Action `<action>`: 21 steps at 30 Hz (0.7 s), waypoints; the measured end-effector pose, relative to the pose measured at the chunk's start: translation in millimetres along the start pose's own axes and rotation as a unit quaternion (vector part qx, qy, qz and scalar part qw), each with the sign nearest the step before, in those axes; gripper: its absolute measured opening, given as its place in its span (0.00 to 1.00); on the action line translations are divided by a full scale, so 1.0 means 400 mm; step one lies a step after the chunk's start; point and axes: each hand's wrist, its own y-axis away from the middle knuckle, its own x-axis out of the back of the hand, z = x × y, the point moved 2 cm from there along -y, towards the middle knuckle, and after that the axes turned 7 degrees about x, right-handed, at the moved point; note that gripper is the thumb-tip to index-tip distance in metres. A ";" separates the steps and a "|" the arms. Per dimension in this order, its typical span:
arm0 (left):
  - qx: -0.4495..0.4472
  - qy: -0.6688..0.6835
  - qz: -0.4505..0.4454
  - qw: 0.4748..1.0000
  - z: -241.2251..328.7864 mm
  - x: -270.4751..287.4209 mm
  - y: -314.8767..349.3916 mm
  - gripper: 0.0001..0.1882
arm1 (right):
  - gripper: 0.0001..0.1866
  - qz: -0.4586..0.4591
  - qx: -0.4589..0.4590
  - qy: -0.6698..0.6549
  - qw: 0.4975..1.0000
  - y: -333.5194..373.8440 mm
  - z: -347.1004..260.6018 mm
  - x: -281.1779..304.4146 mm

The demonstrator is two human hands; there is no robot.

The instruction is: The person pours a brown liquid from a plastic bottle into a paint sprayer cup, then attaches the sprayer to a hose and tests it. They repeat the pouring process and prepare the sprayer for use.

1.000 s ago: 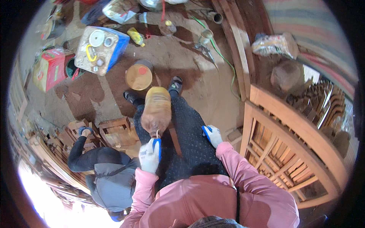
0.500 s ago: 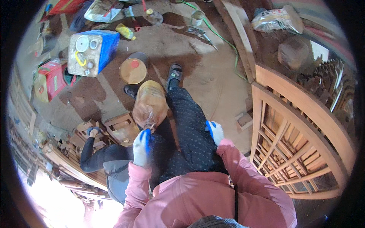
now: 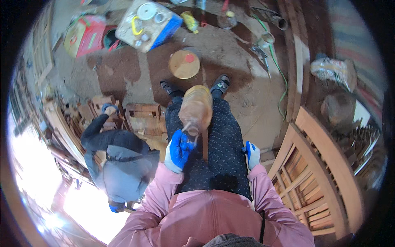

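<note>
Blue-and-white-gloved left hand | gripping large translucent brownish plastic bottle at neck end | matching-gloved right hand | near dark patterned trousers, grip unclear

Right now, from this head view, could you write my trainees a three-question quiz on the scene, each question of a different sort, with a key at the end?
1. True or false: the gloved left hand is at the neck end of the large plastic bottle.

2. Multiple choice: what colour is the round patch on top of the tan-topped drum?
A) green
B) red
C) white

3. Fill in the missing word: the slatted wooden frame stands on the camera wearer's ____ side.

Key: 1. True. 2. B, red. 3. Right.
</note>
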 end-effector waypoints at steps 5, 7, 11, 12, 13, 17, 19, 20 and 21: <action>-0.347 -0.586 0.085 0.728 -0.006 -0.010 0.045 0.11 | 0.20 -0.052 0.053 0.068 0.995 -0.033 -0.067 0.012; -0.226 -0.635 0.035 0.738 -0.018 -0.010 0.036 0.09 | 0.19 -0.061 0.052 0.079 0.994 -0.038 -0.092 0.016; -0.012 0.167 0.000 0.986 -0.051 -0.005 -0.003 0.16 | 0.18 -0.071 0.036 0.057 0.995 -0.062 -0.152 0.018; -0.020 0.255 0.006 0.967 -0.062 -0.011 -0.012 0.14 | 0.18 -0.062 0.035 0.079 0.994 -0.068 -0.170 0.020; -0.009 0.331 0.027 0.943 -0.078 -0.011 -0.014 0.12 | 0.18 -0.081 0.044 0.078 0.993 -0.075 -0.188 0.019; -0.121 -0.138 0.111 0.977 -0.106 -0.019 -0.001 0.11 | 0.17 -0.098 0.086 0.151 0.980 -0.093 -0.264 0.023; -0.257 -0.507 0.199 0.798 -0.101 -0.033 0.011 0.11 | 0.17 -0.115 0.098 0.188 0.970 -0.097 -0.300 0.037; -0.286 -0.475 0.230 0.800 -0.100 -0.033 0.008 0.12 | 0.17 -0.127 0.098 0.201 0.966 -0.104 -0.317 0.042; -0.315 -0.445 0.260 0.797 -0.098 -0.034 0.002 0.12 | 0.17 -0.135 0.108 0.211 0.962 -0.111 -0.335 0.047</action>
